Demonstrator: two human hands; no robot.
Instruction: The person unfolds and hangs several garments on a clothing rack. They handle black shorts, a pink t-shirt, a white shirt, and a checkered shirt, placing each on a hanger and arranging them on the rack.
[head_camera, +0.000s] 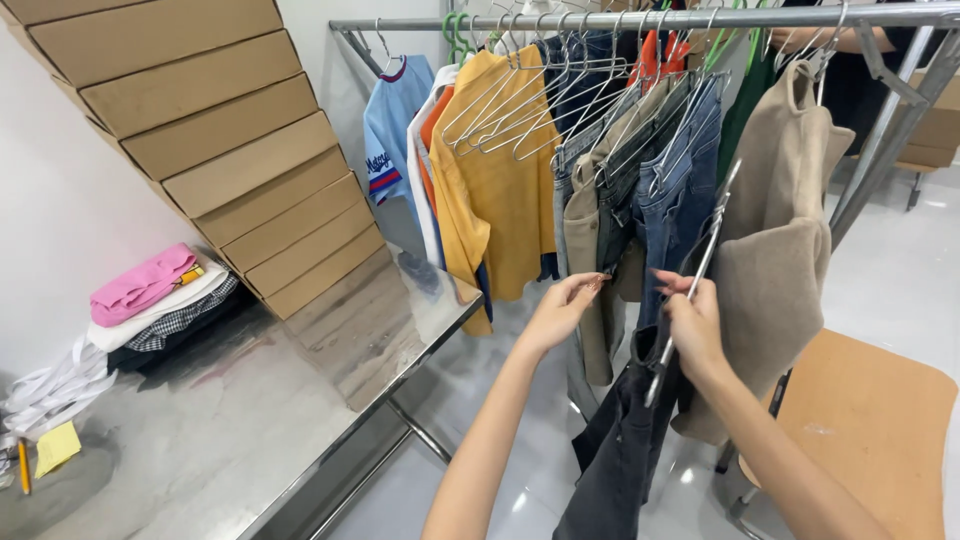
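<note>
At the clothes rail (640, 18) across the top of the frame, my right hand (692, 322) is clamped on a metal clip hanger (690, 285) carrying dark trousers (620, 450), centre-right. My left hand (565, 305), fingers loosely spread, touches hanging khaki trousers (585, 215). A beige coat (780, 240) hangs just right.

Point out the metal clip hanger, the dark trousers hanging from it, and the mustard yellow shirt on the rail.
metal clip hanger (697, 270), head view, on the middle of its bar.
dark trousers (615, 455), head view, on the hanging leg fabric.
mustard yellow shirt (500, 190), head view, on the chest panel.
</note>
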